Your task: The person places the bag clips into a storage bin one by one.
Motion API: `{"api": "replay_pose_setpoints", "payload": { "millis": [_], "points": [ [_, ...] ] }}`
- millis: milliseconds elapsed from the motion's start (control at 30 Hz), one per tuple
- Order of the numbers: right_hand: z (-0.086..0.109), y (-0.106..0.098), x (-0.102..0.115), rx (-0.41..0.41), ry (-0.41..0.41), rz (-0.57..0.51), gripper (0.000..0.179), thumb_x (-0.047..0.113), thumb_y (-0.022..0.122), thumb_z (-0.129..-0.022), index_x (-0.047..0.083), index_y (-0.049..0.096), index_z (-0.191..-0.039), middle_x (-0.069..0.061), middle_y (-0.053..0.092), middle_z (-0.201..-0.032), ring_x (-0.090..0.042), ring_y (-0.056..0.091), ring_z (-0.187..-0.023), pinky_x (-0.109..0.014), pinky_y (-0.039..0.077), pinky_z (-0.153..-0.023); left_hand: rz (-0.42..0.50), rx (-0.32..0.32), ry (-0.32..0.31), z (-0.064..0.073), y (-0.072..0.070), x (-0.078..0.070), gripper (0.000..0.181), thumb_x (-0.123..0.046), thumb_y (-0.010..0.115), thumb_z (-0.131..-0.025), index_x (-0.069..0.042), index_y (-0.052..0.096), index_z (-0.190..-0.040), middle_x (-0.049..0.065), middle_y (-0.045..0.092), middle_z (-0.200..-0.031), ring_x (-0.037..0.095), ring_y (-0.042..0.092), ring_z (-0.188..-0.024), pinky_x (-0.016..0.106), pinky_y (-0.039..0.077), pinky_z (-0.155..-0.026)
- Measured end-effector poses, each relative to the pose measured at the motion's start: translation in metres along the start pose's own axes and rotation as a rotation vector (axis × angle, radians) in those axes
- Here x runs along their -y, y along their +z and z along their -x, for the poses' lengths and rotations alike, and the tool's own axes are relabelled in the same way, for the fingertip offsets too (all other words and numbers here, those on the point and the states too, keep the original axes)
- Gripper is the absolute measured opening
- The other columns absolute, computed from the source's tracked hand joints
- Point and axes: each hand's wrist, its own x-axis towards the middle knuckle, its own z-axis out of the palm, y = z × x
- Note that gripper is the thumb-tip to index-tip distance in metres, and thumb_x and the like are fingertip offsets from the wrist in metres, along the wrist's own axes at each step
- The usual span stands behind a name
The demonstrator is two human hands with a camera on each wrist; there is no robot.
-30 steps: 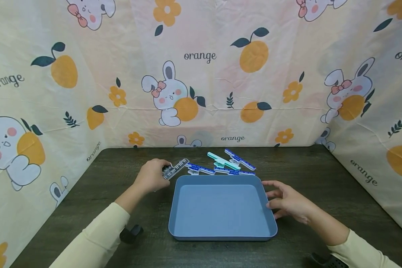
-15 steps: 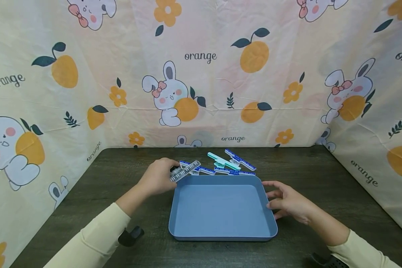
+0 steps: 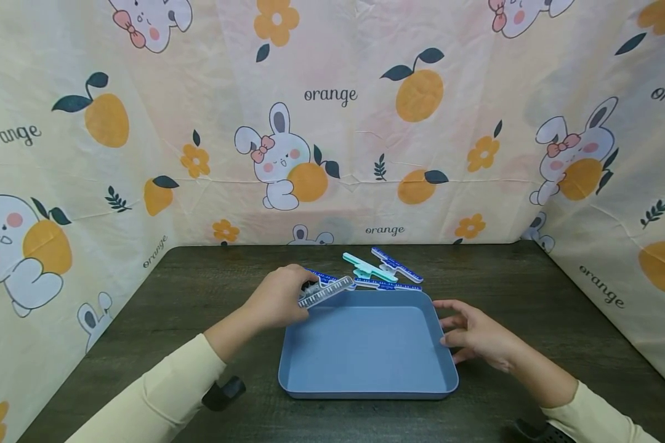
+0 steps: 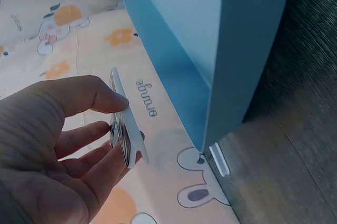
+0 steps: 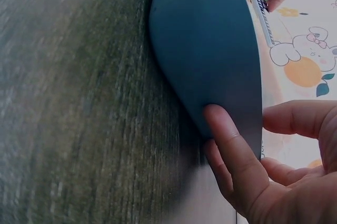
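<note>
My left hand [image 3: 279, 298] pinches a clear ruler clip [image 3: 326, 293] with dark scale marks, held tilted above the far left corner of the blue tray [image 3: 368, 395]. In the left wrist view the clip [image 4: 125, 126] sits between thumb and fingers, apart from the tray wall. My right hand [image 3: 479, 335] holds the tray's right rim. The right wrist view shows fingertips [image 5: 218, 121] against the outer wall and another digit at the rim's far side. Behind the tray lie a teal clip [image 3: 370, 267] and several blue ruler clips [image 3: 397, 265], one partly hidden by the held clip.
The dark wooden table [image 3: 161, 320] surrounds the tray. A printed curtain [image 3: 360, 135] with rabbits and oranges closes off the back and both sides. Dark wrist devices [image 3: 224, 392] are worn at both forearms.
My left hand has carried the clear clip rightward, from beside the tray to above its far left corner. The right hand and the tray stay where they were.
</note>
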Motion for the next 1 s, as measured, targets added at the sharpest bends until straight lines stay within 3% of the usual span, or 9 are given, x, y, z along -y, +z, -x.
{"api": "replay_pose_setpoints", "payload": {
  "millis": [300, 567, 867, 1000],
  "points": [
    [0.000, 0.000, -0.002, 0.022, -0.024, -0.012, 0.079, -0.003, 0.060, -0.088, -0.008, 0.009, -0.149, -0.034, 0.050, -0.127, -0.034, 0.065, -0.096, -0.050, 0.057, -0.072, 0.061, 0.090, 0.074, -0.005, 0.002, -0.016, 0.052, -0.006, 0.080, -0.068, -0.003, 0.068, -0.118, 0.008, 0.068, -0.111, 0.021, 0.060, -0.099, 0.039, 0.050, -0.085],
    [-0.001, 0.000, -0.001, 0.018, -0.016, -0.006, 0.080, -0.003, 0.060, -0.088, -0.007, 0.010, -0.149, -0.033, 0.051, -0.127, -0.033, 0.065, -0.096, -0.050, 0.057, -0.072, 0.023, 0.151, 0.189, -0.011, 0.012, -0.027, 0.050, -0.006, 0.080, -0.066, -0.004, 0.070, -0.115, 0.003, 0.068, -0.103, 0.016, 0.058, -0.093, 0.033, 0.050, -0.080],
    [-0.001, 0.000, -0.002, 0.008, -0.015, 0.001, 0.080, -0.003, 0.061, -0.088, -0.007, 0.010, -0.149, -0.033, 0.051, -0.126, -0.033, 0.066, -0.096, -0.050, 0.057, -0.072, 0.023, 0.286, 0.211, -0.018, 0.029, -0.044, 0.050, -0.006, 0.081, -0.067, -0.004, 0.070, -0.116, 0.001, 0.068, -0.099, 0.010, 0.053, -0.081, 0.023, 0.046, -0.068],
    [-0.001, 0.001, -0.003, -0.001, -0.013, 0.007, 0.080, -0.003, 0.061, -0.088, -0.006, 0.011, -0.149, -0.031, 0.052, -0.125, -0.032, 0.066, -0.095, -0.050, 0.057, -0.071, 0.028, 0.317, 0.203, -0.025, 0.034, -0.050, 0.053, -0.006, 0.081, -0.067, -0.006, 0.069, -0.118, 0.000, 0.068, -0.102, 0.008, 0.053, -0.082, 0.021, 0.046, -0.067]
  ]
}}
